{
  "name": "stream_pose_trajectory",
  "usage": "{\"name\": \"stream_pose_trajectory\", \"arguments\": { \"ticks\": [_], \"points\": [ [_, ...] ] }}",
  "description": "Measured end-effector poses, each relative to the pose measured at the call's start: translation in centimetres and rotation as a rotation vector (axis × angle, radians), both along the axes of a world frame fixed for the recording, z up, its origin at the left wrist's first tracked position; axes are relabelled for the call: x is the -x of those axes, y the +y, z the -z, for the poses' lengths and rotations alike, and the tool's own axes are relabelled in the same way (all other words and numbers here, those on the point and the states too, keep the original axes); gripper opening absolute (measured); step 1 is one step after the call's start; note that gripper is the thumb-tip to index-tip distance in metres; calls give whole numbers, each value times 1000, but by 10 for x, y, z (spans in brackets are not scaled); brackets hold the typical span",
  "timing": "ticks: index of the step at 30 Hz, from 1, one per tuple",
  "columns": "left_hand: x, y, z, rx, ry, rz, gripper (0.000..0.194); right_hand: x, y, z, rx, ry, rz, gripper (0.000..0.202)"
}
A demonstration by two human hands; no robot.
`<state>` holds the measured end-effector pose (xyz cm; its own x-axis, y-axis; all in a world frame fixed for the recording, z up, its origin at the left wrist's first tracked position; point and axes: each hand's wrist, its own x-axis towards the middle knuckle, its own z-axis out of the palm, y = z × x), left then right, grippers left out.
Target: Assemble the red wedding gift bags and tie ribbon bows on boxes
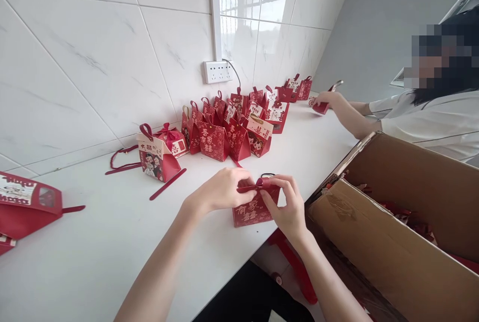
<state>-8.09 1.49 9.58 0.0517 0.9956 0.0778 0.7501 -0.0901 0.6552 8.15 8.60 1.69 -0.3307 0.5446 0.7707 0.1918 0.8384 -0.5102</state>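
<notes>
A red gift box (252, 212) with pale lettering stands near the table's front edge. A dark red ribbon (265, 182) crosses its top. My left hand (224, 189) is closed at the top left of the box, its fingers pinching the ribbon's left end. On the other side, my right hand (286, 204) has thumb and fingers closed around the ribbon's right part, against the box top. Behind them, several finished-looking red boxes (212, 142) with ribbon loops stand grouped along the wall.
An open cardboard box (374, 232) with red items inside stands at the right. A person (430, 117) beyond it holds a small red box. Loose ribbon strips (167, 184) and a box with a couple picture (153, 157) are at left-centre; red boxes (30, 207) lie far left.
</notes>
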Motion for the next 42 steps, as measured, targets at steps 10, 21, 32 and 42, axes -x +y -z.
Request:
{"name": "stream_pose_trajectory", "arguments": {
  "ticks": [10, 21, 32, 42],
  "points": [
    [1, 2, 4, -10, 16, 2, 13, -2, 5, -4, 123, -36, -114, 9],
    [-5, 3, 4, -54, 21, -56, 14, -4, 6, -7, 207, -55, -161, 9],
    [-7, 4, 9, -91, 85, -71, 17, -6, 8, -10, 266, -114, -176, 6],
    [-14, 1, 3, -232, -44, -99, 20, -5, 8, -16, 225, -125, -154, 7]
  ]
}}
